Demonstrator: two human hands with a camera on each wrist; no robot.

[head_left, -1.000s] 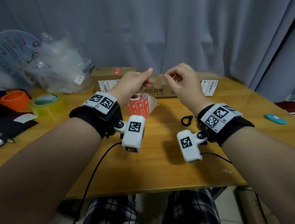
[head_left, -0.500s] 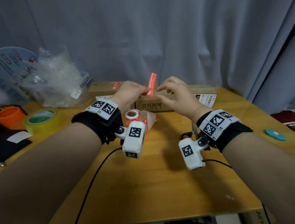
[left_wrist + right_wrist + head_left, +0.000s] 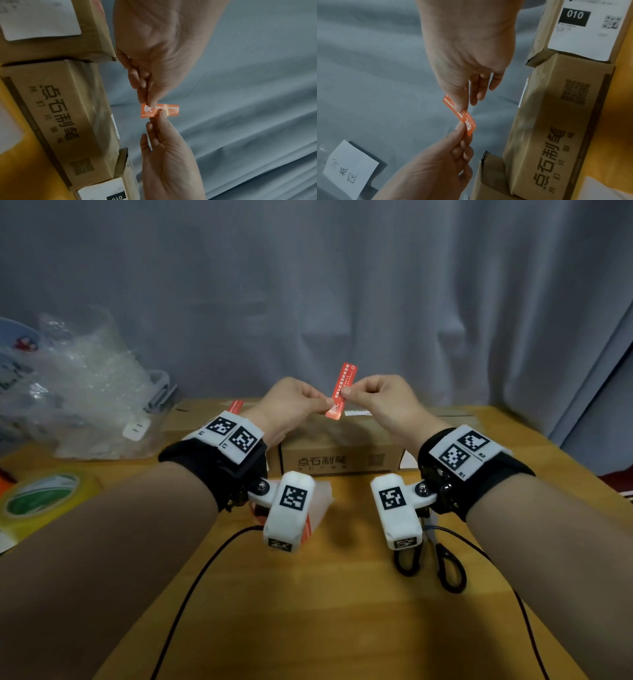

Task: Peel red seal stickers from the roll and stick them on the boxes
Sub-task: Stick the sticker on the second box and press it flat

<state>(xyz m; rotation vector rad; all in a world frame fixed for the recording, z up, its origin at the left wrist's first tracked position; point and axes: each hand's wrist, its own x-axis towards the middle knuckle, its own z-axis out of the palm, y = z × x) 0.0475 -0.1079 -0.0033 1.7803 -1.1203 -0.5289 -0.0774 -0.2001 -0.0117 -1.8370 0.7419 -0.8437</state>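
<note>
Both hands hold one red seal sticker in the air above the cardboard boxes.

The left hand and right hand are raised side by side over the wooden table, wrists bent back, knuckles up and fingers curled inward toward each other. The red seal sticker stands nearly upright between them, tilted slightly right at its top. The left thumb and fingertips pinch its lower end; the right thumb and forefinger pinch it near the middle, the other right fingers loosely extended in the right wrist view. It hangs clear of the middle box, which sits just below and behind the hands, with a neighbouring box on each side. The sticker roll lies on the table under the left wrist, mostly hidden.
</note>
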